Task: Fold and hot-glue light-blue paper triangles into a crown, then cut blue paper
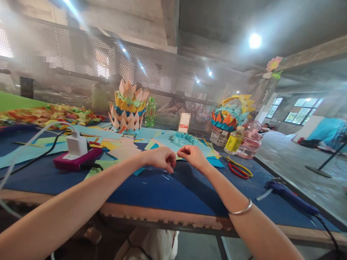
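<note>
Over the near middle of the blue-topped bench point(165, 196), two bare hands meet almost fingertip to fingertip. The left hand point(161, 158) has a narrow grip, its fingers curled downward; the right hand point(194, 156) brings thumb and forefinger together in a pinch. Whether either grip holds anything is too small to tell. Just beyond them lies a light-blue paper zigzag point(184, 138), its folded points crisp and uneven, resting on flat sheets of coloured paper. To the left, a pointed, layered paper tower point(127, 119) in peach, yellow and blue stands near a green plastic bottle point(150, 113); on the right is a spiky paper basket point(224, 122) with an arched handle, a yellow-labelled bottle point(233, 141) and a clear pinkish jug point(249, 144) close by. A tool with curved red and yellow handles point(240, 170) lies beside the right forearm, and farther right a dark-blue glue gun point(294, 198) with a pale stick jutting out. Past the left forearm, a glossy magenta power strip point(88, 157) carries a white adapter point(77, 146), whose cable loops toward the bench edge.
</note>
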Motion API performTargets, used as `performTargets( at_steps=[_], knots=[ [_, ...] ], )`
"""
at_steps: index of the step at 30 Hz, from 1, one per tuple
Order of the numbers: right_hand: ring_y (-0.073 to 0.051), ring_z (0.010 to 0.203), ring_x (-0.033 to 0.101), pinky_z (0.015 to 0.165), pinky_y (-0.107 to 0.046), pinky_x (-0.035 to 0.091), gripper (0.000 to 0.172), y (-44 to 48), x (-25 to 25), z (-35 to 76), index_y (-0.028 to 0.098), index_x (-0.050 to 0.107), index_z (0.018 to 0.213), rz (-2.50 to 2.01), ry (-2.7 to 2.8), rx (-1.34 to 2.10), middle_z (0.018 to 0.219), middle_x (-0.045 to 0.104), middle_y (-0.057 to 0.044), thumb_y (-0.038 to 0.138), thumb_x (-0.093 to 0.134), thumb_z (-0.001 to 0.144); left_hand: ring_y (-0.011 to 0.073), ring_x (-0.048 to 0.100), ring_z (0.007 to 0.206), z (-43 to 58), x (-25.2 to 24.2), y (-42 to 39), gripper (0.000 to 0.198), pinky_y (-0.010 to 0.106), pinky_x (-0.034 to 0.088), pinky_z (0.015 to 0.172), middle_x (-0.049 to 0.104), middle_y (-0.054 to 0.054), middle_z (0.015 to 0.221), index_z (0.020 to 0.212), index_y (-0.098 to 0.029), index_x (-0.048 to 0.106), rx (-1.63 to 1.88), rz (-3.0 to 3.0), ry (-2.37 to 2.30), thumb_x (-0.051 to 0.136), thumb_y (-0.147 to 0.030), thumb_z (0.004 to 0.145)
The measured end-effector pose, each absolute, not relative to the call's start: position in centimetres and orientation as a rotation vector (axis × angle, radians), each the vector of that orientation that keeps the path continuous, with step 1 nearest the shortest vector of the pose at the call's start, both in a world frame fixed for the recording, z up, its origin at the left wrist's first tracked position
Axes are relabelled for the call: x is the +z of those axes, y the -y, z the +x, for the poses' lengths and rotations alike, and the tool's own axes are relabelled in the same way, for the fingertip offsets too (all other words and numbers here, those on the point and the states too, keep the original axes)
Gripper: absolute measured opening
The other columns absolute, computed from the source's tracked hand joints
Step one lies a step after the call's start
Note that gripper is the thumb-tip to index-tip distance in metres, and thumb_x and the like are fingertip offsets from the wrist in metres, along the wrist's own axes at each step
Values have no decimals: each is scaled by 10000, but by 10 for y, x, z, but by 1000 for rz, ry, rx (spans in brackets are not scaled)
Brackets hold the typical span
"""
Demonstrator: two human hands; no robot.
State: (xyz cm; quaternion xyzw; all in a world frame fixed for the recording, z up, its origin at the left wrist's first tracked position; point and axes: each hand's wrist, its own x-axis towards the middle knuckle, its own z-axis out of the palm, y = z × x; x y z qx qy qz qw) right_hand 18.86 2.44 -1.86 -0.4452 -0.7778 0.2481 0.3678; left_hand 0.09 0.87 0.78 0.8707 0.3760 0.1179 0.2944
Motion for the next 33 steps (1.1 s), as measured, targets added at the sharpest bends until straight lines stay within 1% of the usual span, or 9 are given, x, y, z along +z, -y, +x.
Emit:
performTargets(
  at_steps=[5, 7, 10, 14, 18, 25, 30, 32, 33],
  knots=[
    [-142, 670, 606, 666, -266, 459, 110, -25, -20, 188, 141, 664, 757, -1152, 2018, 626, 716, 689, -36, 247, 636, 753, 136, 554, 693, -7, 16, -8, 404, 200, 386, 580, 615, 0, 759, 926, -156, 687, 47, 2464, -1065, 761, -372, 593],
    [-145, 677, 613, 675, -269, 463, 103, -25, -20, 188, 141, 662, 755, -1145, 2025, 631, 724, 690, -40, 239, 634, 753, 155, 564, 763, -7, 16, -7, 490, 206, 404, 618, 622, 18, 842, 977, -152, 676, -2, 2460, -1005, 788, -371, 553],
    [-149, 685, 620, 679, -270, 464, 110, -25, -21, 187, 138, 666, 758, -1132, 2019, 639, 734, 695, -46, 243, 633, 757, 157, 562, 769, -3, 13, -6, 383, 208, 403, 629, 618, 15, 815, 901, -153, 694, 38, 2477, -980, 782, -305, 561],
    [-143, 687, 620, 674, -259, 459, 138, -23, -19, 187, 138, 676, 762, -1103, 2013, 647, 743, 706, -52, 261, 616, 780, 128, 546, 622, 2, 9, -3, 138, 203, 382, 562, 599, -14, 632, 743, -154, 690, 17, 2432, -970, 715, -228, 630],
    [-131, 647, 590, 622, -243, 437, 183, -21, -16, 187, 138, 675, 735, -1115, 1995, 620, 725, 706, -55, 286, 591, 801, 113, 515, 571, 2, 8, -1, 23, 200, 359, 530, 577, -24, 582, 679, -155, 664, -10, 2454, -925, 665, -171, 662],
    [-131, 631, 594, 626, -245, 441, 178, -23, -14, 188, 150, 625, 724, -1094, 1945, 597, 696, 691, -39, 304, 588, 805, 100, 532, 621, 9, 12, 7, 52, 199, 414, 599, 591, -16, 663, 750, -151, 607, 236, 2352, -604, 624, -199, 760],
    [-135, 600, 591, 609, -248, 434, 243, -24, -16, 187, 162, 592, 695, -1103, 1945, 522, 649, 667, -27, 365, 578, 828, 118, 604, 679, 30, 12, 43, 82, 215, 484, 672, 659, 11, 718, 737, -147, 649, 400, 2099, -382, 706, -205, 723],
    [-132, 589, 578, 594, -243, 420, 276, -23, -17, 187, 165, 579, 673, -1114, 1966, 483, 630, 652, -24, 388, 574, 835, 161, 652, 806, 42, 7, 60, 91, 253, 507, 784, 700, 44, 837, 832, -142, 695, 257, 2023, -229, 680, -192, 759],
    [-130, 583, 570, 587, -240, 410, 290, -23, -17, 186, 166, 573, 662, -1125, 1973, 466, 620, 644, -20, 398, 575, 836, 195, 648, 940, 47, 4, 66, 151, 270, 496, 854, 703, 66, 950, 904, -136, 704, 153, 1976, -118, 677, -183, 763]
  ],
)
